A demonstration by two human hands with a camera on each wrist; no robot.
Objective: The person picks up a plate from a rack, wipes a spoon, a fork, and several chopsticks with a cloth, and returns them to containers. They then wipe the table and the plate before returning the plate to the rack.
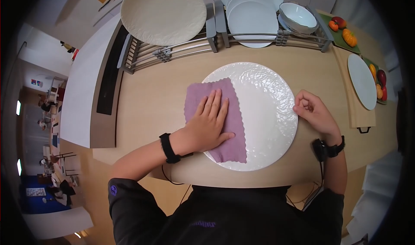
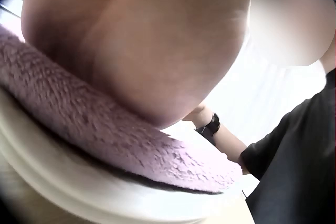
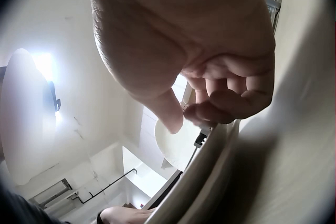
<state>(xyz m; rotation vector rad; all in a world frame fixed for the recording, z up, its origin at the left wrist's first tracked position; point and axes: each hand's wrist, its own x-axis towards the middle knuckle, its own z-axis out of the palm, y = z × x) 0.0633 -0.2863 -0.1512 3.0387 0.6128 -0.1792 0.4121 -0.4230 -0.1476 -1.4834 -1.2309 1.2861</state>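
Note:
A large white plate [image 1: 270,115] with a rippled rim lies on the table. A purple cloth [image 1: 235,137] with scalloped edges covers its left part and hangs past the rim. My left hand [image 1: 209,126] rests flat on the cloth, fingers extended; the left wrist view shows the palm [image 2: 147,50] against the fluffy cloth [image 2: 105,124], with the plate [image 2: 100,182] beneath. At the plate's right edge, my right hand [image 1: 315,113] pinches the rim between thumb and curled fingers. In the right wrist view that hand [image 3: 194,50] is at the plate's edge [image 3: 197,182].
Behind stand two metal racks, one with a large cream plate [image 1: 164,16], the other with several white plates [image 1: 253,22] and bowls [image 1: 299,16]. At right are a wooden board [image 1: 356,117], an oval white plate [image 1: 362,81] and vegetables [image 1: 349,37] on green trays. A white-topped block [image 1: 84,85] stands left.

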